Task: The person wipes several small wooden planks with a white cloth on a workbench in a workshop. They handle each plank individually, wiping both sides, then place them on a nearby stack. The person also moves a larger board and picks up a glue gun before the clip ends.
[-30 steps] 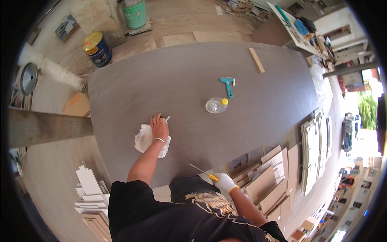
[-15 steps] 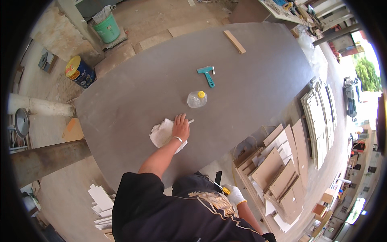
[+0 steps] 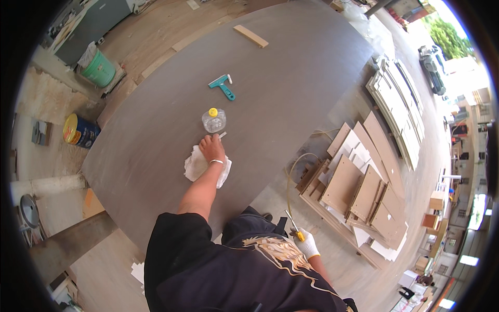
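Note:
My bare left hand [image 3: 212,149], with a light band at the wrist, is closed on a crumpled white cloth [image 3: 196,165] on the large grey-brown tabletop [image 3: 280,104]. A short white stick [image 3: 223,134] shows beside its fingertips; whether the fingers pinch it is unclear. Just beyond stands a clear bottle [image 3: 214,122] with a yellow cap. Farther off lies a teal scraper [image 3: 225,90], a small white piece by its head. At my right side, off the table, my white-gloved right hand [image 3: 307,244] is closed around a yellow-handled tool [image 3: 299,235] with a slim metal end.
A wooden strip [image 3: 251,36] lies at the table's far end. To the right, brown and white panels [image 3: 353,192] are stacked beside a thin hose [image 3: 292,179]. A green bucket [image 3: 99,70] and a blue-yellow paint bucket [image 3: 80,131] stand past the left edge.
The view has shifted and turned, moving the table things leftward in the picture. My left hand, the cloth and the white stick have come closer to the bottle. My right hand still holds its tool.

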